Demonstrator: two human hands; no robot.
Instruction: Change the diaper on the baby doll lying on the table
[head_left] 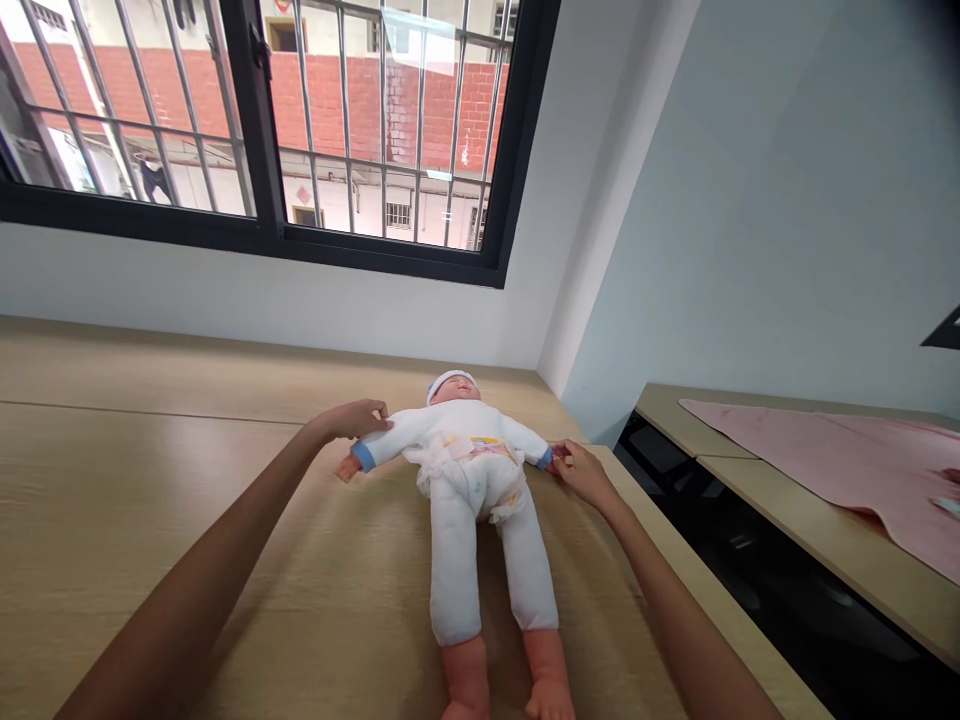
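A baby doll (pixel 465 425) lies on its back on the wooden table (pixel 315 580), head toward the window wall and bare feet toward me. It wears a white long-sleeved top with blue cuffs and a white cap (pixel 454 378). Around its hips is a white diaper (pixel 484 480) with ruffled edges and a coloured print at the waist. The doll's arms are spread out sideways. My left hand (pixel 356 418) pinches the sleeve above one cuff. On the other side, my right hand (pixel 585 472) has its fingers closed around the doll's small hand at the cuff.
Behind the table is a barred window (pixel 382 120) in a dark frame. To the right, past a dark gap, stands another table (pixel 795 510) with a pink cloth (pixel 825 450) spread over it. Part of another person's hand (pixel 951 475) shows at the right edge.
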